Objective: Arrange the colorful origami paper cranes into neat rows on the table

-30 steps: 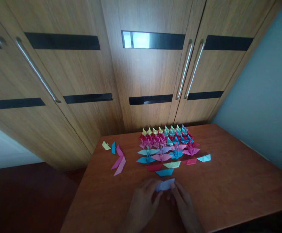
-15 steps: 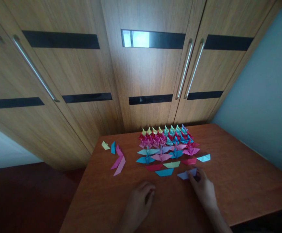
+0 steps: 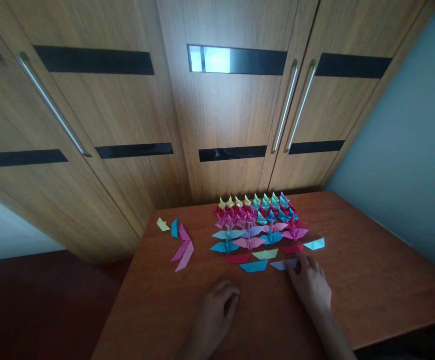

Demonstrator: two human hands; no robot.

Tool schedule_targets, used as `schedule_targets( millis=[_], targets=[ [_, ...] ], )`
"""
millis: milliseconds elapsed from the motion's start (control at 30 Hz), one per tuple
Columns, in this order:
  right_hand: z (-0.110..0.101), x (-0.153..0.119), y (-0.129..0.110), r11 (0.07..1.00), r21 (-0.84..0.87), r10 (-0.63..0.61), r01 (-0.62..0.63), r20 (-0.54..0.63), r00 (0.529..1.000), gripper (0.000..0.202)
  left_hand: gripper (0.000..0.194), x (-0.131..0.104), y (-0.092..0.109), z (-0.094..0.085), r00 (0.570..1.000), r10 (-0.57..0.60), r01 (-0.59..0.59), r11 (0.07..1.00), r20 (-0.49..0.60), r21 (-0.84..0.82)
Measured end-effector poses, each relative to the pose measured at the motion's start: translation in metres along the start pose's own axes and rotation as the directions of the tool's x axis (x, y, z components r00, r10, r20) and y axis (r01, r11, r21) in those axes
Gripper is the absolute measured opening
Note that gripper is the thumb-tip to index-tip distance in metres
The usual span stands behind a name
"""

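Note:
My right hand (image 3: 310,282) has its thumb and fingers closed on the right end of a folded lavender paper piece (image 3: 279,265) lying on the table. Left of that piece is a folded blue paper (image 3: 254,266); behind are a red folded paper (image 3: 238,258), a pale green one (image 3: 265,254) and another red one (image 3: 291,249). Curled, my left hand (image 3: 219,307) rests on the table with thumb and fingertips together; nothing shows in it. Farther back, several origami cranes (image 3: 249,243) with spread wings stand before tight rows of small folded cranes (image 3: 240,217).
On the left of the brown table (image 3: 146,300) lie several folded papers, among them a pink one (image 3: 185,256) and a yellow one (image 3: 162,224). A light-blue folded paper (image 3: 315,244) lies at the right. Behind stands a wooden wardrobe (image 3: 232,115), with a wall (image 3: 405,165) at right.
My right hand has moved slightly left and away from me, sliding the lavender paper nearer the blue one. My left hand has stayed in place.

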State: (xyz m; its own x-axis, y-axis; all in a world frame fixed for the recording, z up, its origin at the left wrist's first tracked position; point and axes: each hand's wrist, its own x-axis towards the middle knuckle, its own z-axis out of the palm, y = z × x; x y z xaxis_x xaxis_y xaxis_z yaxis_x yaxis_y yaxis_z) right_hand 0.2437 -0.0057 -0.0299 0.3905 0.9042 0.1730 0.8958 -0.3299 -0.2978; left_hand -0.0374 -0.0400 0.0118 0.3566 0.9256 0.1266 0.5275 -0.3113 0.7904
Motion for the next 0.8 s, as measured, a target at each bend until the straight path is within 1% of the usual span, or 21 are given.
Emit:
schedule_targets(
  millis=[100, 300, 467, 633, 700, 800],
  targets=[
    [0.000, 0.003, -0.003, 1.000, 0.004, 0.012, -0.012, 0.012, 1.000, 0.036, 0.024, -0.001, -0.001, 0.000, 1.000, 0.006, -0.006, 1.000, -0.010, -0.002],
    [-0.001, 0.005, -0.007, 0.999, 0.018, 0.034, -0.034, 0.020, 0.999, 0.042, 0.024, 0.001, 0.003, -0.001, 1.000, 0.005, -0.005, 1.000, -0.005, 0.007],
    [-0.004, 0.005, -0.007, 0.998, 0.045, 0.043, -0.044, 0.022, 0.999, 0.042, 0.025, 0.002, 0.004, -0.002, 1.000, -0.001, 0.001, 1.000, -0.006, 0.011],
    [-0.009, -0.006, -0.008, 0.990, 0.125, 0.069, -0.065, -0.029, 0.997, 0.040, 0.025, 0.001, 0.002, -0.002, 1.000, -0.007, 0.007, 1.000, -0.008, -0.028],
    [-0.009, -0.016, -0.013, 0.982, 0.184, 0.038, -0.030, -0.040, 0.998, 0.039, 0.025, 0.001, 0.000, -0.003, 1.000, -0.016, 0.015, 0.999, -0.016, -0.030],
    [-0.006, -0.035, -0.027, 0.934, 0.339, -0.110, 0.115, -0.035, 0.993, 0.036, 0.023, 0.004, -0.008, -0.011, 0.998, -0.018, 0.020, 0.999, -0.064, 0.041]
  ],
)
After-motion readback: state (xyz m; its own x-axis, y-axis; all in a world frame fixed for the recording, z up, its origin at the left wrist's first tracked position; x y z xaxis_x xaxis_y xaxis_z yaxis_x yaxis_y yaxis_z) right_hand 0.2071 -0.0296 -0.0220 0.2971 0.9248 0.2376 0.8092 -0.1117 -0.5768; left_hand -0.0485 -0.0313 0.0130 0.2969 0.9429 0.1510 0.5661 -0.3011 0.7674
